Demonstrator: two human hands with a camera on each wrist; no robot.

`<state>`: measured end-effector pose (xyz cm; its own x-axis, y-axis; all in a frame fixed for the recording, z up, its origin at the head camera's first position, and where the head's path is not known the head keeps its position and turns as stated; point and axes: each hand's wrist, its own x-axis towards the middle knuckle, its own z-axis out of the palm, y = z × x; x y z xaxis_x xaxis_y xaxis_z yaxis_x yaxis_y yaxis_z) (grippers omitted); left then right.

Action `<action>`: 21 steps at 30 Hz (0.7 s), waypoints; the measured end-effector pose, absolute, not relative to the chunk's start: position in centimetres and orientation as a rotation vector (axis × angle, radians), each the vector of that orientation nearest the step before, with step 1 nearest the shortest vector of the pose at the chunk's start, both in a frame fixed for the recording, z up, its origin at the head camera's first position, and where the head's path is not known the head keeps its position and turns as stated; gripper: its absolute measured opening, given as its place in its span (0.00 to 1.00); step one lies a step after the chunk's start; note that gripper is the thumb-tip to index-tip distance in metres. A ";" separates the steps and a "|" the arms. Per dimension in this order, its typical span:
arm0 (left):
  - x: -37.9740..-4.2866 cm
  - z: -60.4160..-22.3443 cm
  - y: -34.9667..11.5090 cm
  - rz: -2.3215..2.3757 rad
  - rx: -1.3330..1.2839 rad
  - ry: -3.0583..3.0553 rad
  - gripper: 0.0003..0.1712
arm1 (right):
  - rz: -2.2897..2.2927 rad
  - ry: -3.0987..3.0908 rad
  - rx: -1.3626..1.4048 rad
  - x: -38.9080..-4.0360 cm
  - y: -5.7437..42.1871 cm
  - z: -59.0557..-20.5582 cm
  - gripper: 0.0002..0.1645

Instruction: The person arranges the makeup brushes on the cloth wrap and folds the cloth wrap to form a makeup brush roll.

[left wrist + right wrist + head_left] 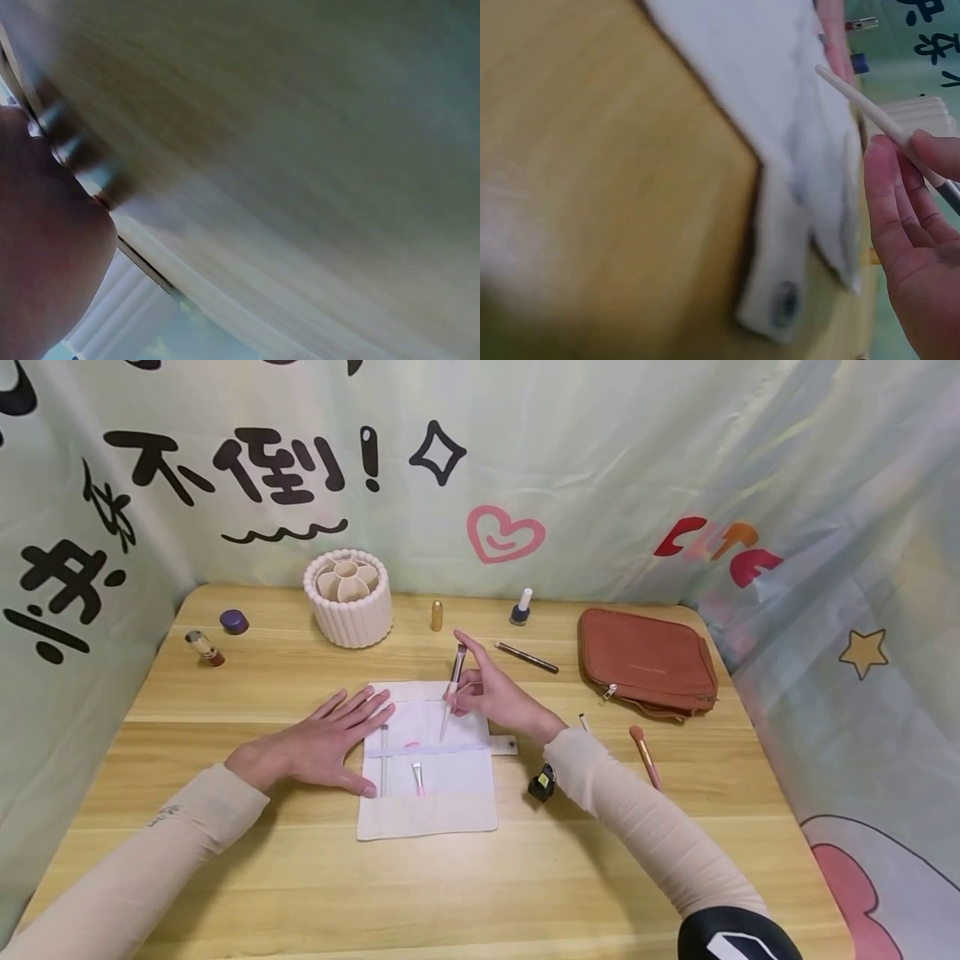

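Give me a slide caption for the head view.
Right hand pinches a makeup brush over a white cloth case while the left hand lies at its left edge.

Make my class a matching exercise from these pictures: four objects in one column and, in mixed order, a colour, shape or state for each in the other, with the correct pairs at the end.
Column one
1. Pale-handled brush
2. Zipped pouch
3. Nail polish bottle
4. Ribbed holder

Column two
A. White on top, dark below
B. Cream-coloured, with a flower-shaped divider inside
C. Held in the right hand
D. Reddish-brown

Correct pairs
1-C
2-D
3-A
4-B
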<state>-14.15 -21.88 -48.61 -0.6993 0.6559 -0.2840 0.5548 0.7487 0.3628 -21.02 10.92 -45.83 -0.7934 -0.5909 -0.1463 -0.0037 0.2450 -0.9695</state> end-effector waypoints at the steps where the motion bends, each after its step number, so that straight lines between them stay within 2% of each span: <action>1: -14.2 -48.6 -21.9 0.353 0.925 2.552 0.75 | -1.577 2.029 -0.537 -21.0 10.9 -46.1 0.63; 13: -14.2 -48.5 -21.7 0.356 0.925 2.556 0.75 | -1.379 1.994 -0.607 -20.1 9.9 -47.2 0.55; 16: -14.2 -48.5 -21.8 0.346 0.926 2.563 0.75 | -1.331 2.017 -0.636 -20.0 9.9 -47.3 0.48; 21: -14.2 -48.5 -21.8 0.349 0.933 2.568 0.74 | -1.212 2.123 -0.743 -19.6 9.6 -47.3 0.30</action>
